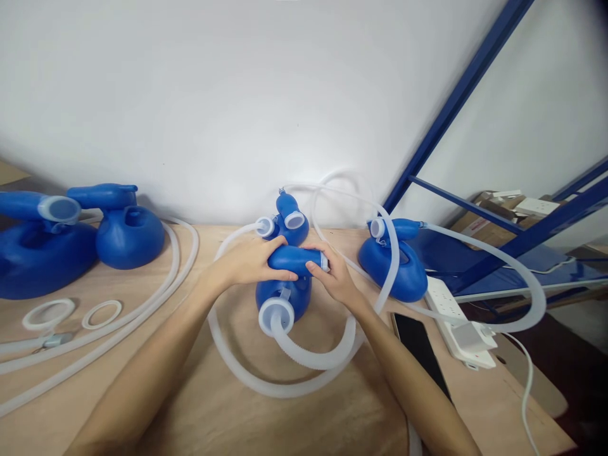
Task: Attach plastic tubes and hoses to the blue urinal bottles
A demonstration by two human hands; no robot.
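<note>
A blue plastic bottle (284,292) with a spout stands at the middle of the wooden table (190,405). My left hand (251,261) grips the left side of its blue spout (294,259). My right hand (336,276) closes on the spout's right end, at its pale cap. A white corrugated hose (313,358) plugs into the bottle's lower white port (275,315) and loops across the table in front of me.
Two more blue bottles (289,223) (397,266) with hoses stand behind and to the right; two larger ones (127,233) (40,250) sit at far left, near white rings (101,313). A white power strip (458,323) and dark phone (420,351) lie right. Blue shelf frame (456,101) rises right.
</note>
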